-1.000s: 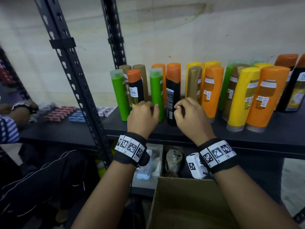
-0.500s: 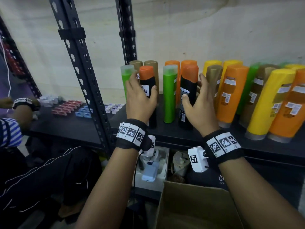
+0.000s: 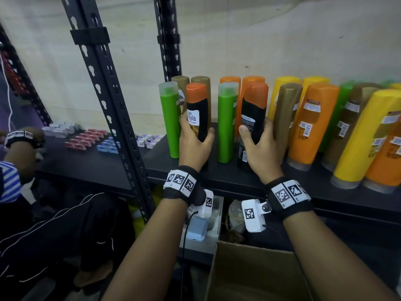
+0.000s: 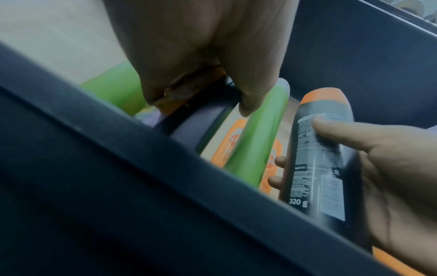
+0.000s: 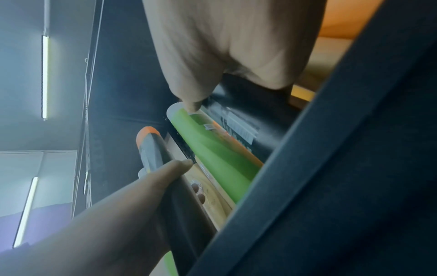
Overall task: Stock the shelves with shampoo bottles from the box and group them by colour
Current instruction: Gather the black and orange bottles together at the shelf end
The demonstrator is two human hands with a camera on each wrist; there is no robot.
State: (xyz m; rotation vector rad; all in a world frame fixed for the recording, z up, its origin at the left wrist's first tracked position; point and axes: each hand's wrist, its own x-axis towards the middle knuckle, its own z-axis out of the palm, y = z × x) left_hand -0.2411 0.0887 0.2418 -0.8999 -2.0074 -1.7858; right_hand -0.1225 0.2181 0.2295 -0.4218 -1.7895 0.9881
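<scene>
Cardboard box (image 3: 256, 272) sits nearest the viewer, below the black shelf (image 3: 227, 181); its contents are out of view. Above it, two bare hands reach onto the shelf, each wrapped round a black shampoo bottle with an orange cap. The left hand (image 3: 194, 146) grasps the left black bottle (image 3: 198, 114), thumb on the right side, fingers curled behind it. The right hand (image 3: 260, 146) clasps the right black bottle (image 3: 252, 118), thumb across the front label, fingers round the back. Both bottles stand upright near the shelf's front edge, long axes vertical, orange caps pointing up; the left label faces forward.

Between the two bottles a green bottle (image 3: 226, 122) stands upright, with another green bottle (image 3: 170, 118) just left of the left hand. Farther back stand gold bottles (image 3: 200, 83) and orange bottles (image 3: 230, 83); to the right, yellow, orange, gold and green ones lean in a mixed row, so the sorting by colour looks far from finished.

Crowding appears the main hazard. The bottles are tall and narrow and stand close together, so drawing either black bottle sideways could clip the green one between them and tip it into its neighbours. A knuckle brushing the gold bottle (image 3: 284, 118) beside the right hand might do the same to the leaning row.

On the next bay, small coloured packets (image 3: 86, 140) lie in rows.
</scene>
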